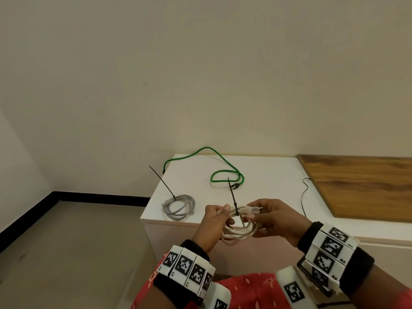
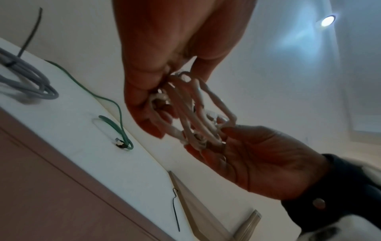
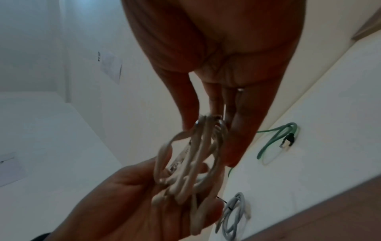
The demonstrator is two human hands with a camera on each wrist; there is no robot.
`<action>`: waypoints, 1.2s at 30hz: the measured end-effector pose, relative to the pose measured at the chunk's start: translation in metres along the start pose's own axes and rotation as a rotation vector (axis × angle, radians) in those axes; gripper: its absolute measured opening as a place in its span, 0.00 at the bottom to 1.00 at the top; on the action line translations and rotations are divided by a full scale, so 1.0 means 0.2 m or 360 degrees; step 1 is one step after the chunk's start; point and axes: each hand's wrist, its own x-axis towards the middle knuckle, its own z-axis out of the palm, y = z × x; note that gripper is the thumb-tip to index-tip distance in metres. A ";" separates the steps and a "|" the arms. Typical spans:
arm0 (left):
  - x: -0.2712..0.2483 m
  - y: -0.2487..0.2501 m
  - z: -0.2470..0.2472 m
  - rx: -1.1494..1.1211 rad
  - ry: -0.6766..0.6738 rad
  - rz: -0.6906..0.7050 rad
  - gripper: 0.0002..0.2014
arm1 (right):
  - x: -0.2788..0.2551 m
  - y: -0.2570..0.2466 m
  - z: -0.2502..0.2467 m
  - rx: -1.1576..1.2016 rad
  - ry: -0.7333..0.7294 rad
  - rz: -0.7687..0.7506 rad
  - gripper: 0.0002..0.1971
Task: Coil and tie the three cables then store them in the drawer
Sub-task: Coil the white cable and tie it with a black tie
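A coiled white cable [image 1: 239, 230] hangs between my two hands in front of the white cabinet [image 1: 267, 175]. A black zip tie [image 1: 235, 209] circles the coil's top, its tail pointing up. My left hand [image 1: 225, 216] pinches the coil just left of the tie. My right hand [image 1: 258, 217] grips the bundle and its clear plug on the right side. In the wrist views the white cable [image 2: 195, 117] [image 3: 191, 163] sits between both palms. A grey coil [image 1: 179, 207] with an upright tie lies on the cabinet's left. The green cable [image 1: 223, 172] lies loose at the back.
A loose black zip tie [image 1: 303, 197] lies on the cabinet top near a wooden board [image 1: 361, 186] at the right. The cabinet's pinkish front [image 1: 178, 241] faces me below the hands. Bare floor [image 1: 78, 241] spreads to the left.
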 end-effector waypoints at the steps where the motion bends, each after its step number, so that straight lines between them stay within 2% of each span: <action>1: 0.03 -0.01 -0.01 -0.0001 0.0004 -0.0028 0.08 | 0.02 0.01 0.00 0.0042 0.0036 0.0022 0.12; 8: 0.23 -0.06 -0.09 0.0058 0.0071 -0.0083 0.09 | 0.21 0.05 0.00 0.0160 0.0154 0.0121 0.05; 11: 0.32 -0.08 -0.12 0.0007 0.0123 -0.0120 0.06 | 0.36 0.06 0.00 0.0172 0.0204 0.0158 0.06; 15: 0.47 -0.13 -0.17 -0.0034 0.0177 -0.0212 0.09 | 0.56 0.09 0.00 0.0179 0.0183 0.0232 0.08; 18: 0.56 -0.18 -0.20 0.0041 0.0232 -0.0277 0.14 | 0.68 0.11 0.01 0.0220 0.0165 0.0250 0.11; 21: 0.62 -0.22 -0.21 0.0133 0.0283 -0.0287 0.14 | 0.79 0.13 0.01 0.0221 0.0175 0.0287 0.14; 26: 0.69 -0.27 -0.22 0.0220 0.0252 -0.0296 0.17 | 0.90 0.19 -0.01 0.0015 0.0103 0.0392 0.13; 29: 0.68 -0.27 -0.22 0.0277 0.0213 -0.0258 0.20 | 0.92 0.20 -0.05 -0.0119 0.0133 0.0386 0.13; 32: 0.66 -0.27 -0.22 0.0378 0.0198 -0.0125 0.21 | 0.95 0.19 -0.15 -0.0218 0.0254 0.0365 0.09; 34: 0.65 -0.27 -0.23 0.0423 0.0175 -0.0025 0.22 | 0.99 0.16 -0.22 -0.0266 0.0329 0.0351 0.09; 36: 0.64 -0.27 -0.22 0.0454 0.0144 0.0046 0.22 | 1.04 0.12 -0.26 -0.0465 0.0345 0.0303 0.10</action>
